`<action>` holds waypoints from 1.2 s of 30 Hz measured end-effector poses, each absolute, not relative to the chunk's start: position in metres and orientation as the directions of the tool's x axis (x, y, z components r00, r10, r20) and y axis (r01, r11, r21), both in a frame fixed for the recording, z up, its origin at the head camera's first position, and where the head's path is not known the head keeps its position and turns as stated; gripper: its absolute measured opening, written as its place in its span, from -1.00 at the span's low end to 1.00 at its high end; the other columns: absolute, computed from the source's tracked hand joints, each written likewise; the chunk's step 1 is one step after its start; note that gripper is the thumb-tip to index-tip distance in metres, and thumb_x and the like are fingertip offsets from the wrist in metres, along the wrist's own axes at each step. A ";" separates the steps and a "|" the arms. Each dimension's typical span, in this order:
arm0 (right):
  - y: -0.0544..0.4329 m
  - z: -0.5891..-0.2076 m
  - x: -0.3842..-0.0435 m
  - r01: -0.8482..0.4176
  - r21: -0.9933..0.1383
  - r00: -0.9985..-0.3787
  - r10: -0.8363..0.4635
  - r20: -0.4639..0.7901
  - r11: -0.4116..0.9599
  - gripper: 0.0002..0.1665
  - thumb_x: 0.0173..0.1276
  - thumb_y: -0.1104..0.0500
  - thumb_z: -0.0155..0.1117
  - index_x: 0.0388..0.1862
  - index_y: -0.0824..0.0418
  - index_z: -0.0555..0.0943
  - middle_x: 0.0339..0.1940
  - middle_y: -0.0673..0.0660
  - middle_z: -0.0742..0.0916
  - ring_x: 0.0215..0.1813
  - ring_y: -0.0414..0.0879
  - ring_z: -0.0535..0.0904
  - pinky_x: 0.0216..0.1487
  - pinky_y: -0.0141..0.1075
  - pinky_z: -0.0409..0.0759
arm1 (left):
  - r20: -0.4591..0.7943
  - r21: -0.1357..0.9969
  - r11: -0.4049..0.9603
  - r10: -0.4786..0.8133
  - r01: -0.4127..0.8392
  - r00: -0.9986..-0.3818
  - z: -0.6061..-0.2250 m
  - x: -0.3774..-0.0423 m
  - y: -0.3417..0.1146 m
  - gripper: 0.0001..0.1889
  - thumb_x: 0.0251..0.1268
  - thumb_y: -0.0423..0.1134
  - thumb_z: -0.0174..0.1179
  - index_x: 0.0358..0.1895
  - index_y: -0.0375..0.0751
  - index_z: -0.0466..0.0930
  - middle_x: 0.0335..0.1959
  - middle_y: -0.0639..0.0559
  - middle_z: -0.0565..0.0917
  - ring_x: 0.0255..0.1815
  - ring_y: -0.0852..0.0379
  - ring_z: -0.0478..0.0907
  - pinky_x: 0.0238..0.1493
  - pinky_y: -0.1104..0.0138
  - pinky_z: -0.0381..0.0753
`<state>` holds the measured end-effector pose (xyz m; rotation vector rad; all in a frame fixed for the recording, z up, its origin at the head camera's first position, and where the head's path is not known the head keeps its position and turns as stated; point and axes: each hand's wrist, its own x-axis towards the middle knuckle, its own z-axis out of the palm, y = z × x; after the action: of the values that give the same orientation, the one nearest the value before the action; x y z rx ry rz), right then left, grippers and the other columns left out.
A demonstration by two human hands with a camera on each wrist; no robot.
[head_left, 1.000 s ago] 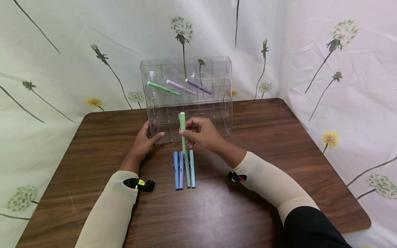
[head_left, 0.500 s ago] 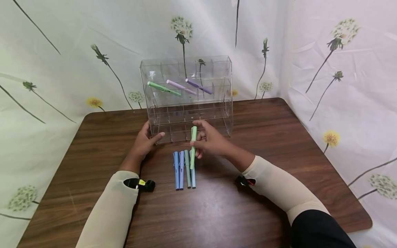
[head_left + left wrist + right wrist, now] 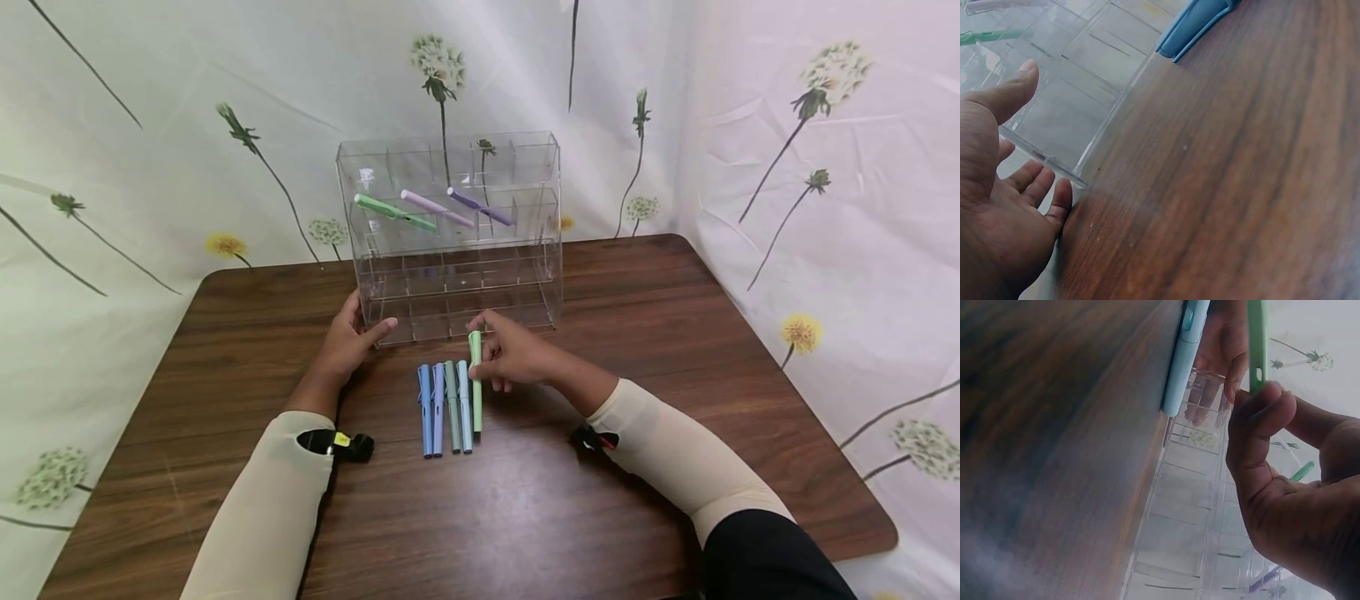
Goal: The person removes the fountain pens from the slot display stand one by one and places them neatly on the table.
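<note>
My right hand (image 3: pixel 513 350) pinches a light green pen (image 3: pixel 476 404) near its capped end, just to the right of a row of pens lying on the table. In that row are a blue pen (image 3: pixel 427 417), a periwinkle pen (image 3: pixel 438 417), a grey-green pen (image 3: pixel 453 417) and a pale blue pen (image 3: pixel 466 417). The right wrist view shows the green pen (image 3: pixel 1258 344) between thumb and finger, slightly above the tabletop. My left hand (image 3: pixel 345 342) rests against the lower left side of a clear acrylic rack (image 3: pixel 557 287), thumb and fingers extended.
A green pen (image 3: pixel 393 213), a lilac pen (image 3: pixel 437 208) and a purple pen (image 3: pixel 480 207) lie slanted in an upper tier of the rack. The brown wooden table (image 3: pixel 637 333) meets a floral cloth backdrop (image 3: pixel 285 100) behind the rack.
My right hand has carried the light green pen rightward and down, from above the row to its right side. The left hand and rack stay put.
</note>
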<state>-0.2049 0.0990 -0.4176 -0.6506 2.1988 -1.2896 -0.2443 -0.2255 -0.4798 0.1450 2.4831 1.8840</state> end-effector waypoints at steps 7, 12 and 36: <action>0.098 -0.424 -0.207 -0.102 -0.872 -0.720 -0.640 -0.268 0.480 -0.15 0.49 0.30 0.50 0.58 0.27 0.23 -0.39 0.20 0.74 -0.52 -0.02 0.65 -0.48 -0.17 0.68 | 0.034 0.959 0.277 0.088 0.057 -0.996 -0.480 -0.244 -0.227 0.02 0.58 -0.15 0.37 0.85 0.03 -0.16 0.75 -0.24 0.24 0.76 -0.23 0.21 0.69 -0.16 0.25; 0.098 -0.429 -0.207 -0.096 -0.849 -0.705 -0.638 -0.310 0.519 -0.16 0.51 0.29 0.48 0.60 0.25 0.22 -0.37 0.21 0.75 -0.52 -0.01 0.65 -0.48 -0.17 0.64 | 0.028 0.962 0.267 0.095 0.053 -0.995 -0.481 -0.244 -0.227 0.04 0.58 -0.13 0.38 0.85 0.08 -0.18 0.77 -0.23 0.21 0.77 -0.23 0.20 0.72 -0.16 0.22; 0.098 -0.447 -0.216 -0.089 -0.855 -0.635 -0.690 -0.347 0.511 -0.19 0.54 0.32 0.44 0.59 0.35 0.24 -0.42 0.10 0.71 -0.53 -0.08 0.67 -0.44 -0.26 0.72 | 0.024 0.965 0.257 0.098 0.048 -0.995 -0.481 -0.246 -0.227 0.05 0.57 -0.16 0.38 0.85 0.11 -0.20 0.79 -0.19 0.18 0.80 -0.21 0.14 0.76 -0.16 0.13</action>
<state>-0.2162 0.0980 -0.4471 -0.6335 2.0611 -1.1125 -0.2456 -0.2267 -0.4808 0.1426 2.4584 1.8848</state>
